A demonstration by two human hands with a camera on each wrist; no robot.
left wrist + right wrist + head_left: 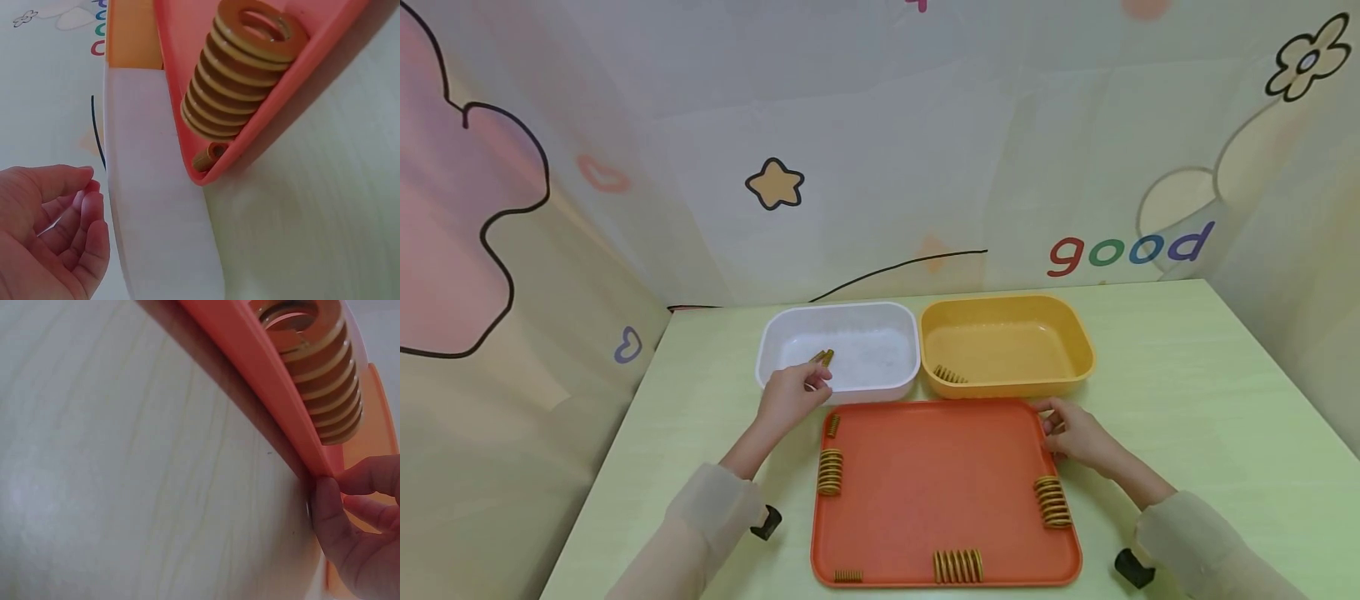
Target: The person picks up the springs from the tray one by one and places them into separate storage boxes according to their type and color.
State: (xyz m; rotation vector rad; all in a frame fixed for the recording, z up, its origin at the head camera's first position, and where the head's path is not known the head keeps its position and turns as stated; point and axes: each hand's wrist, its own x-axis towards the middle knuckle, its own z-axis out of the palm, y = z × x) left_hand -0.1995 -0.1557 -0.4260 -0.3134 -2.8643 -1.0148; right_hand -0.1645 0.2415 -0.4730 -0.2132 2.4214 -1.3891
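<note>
My left hand (795, 390) hovers over the front left rim of the white bin (880, 387), its fingers loosely bent and nothing visible between them in the left wrist view. Just beyond the fingertips, small brass-coloured coil springs (827, 358) lie in that bin. With thumb and finger, my right hand (1075, 433) pinches the far right corner of the orange-red tray (940, 492). Large springs stand along the tray's edges: one on the left (830, 472), one on the right (1052, 502) and one in front (958, 566). Small springs (833, 426) lie in its left corners.
Beside the white bin, a yellow bin (1022, 387) holds a spring (950, 374) in its front left corner. Both bins stand behind the tray on the pale green table (1195, 400). A printed cloth (887, 183) hangs behind the table.
</note>
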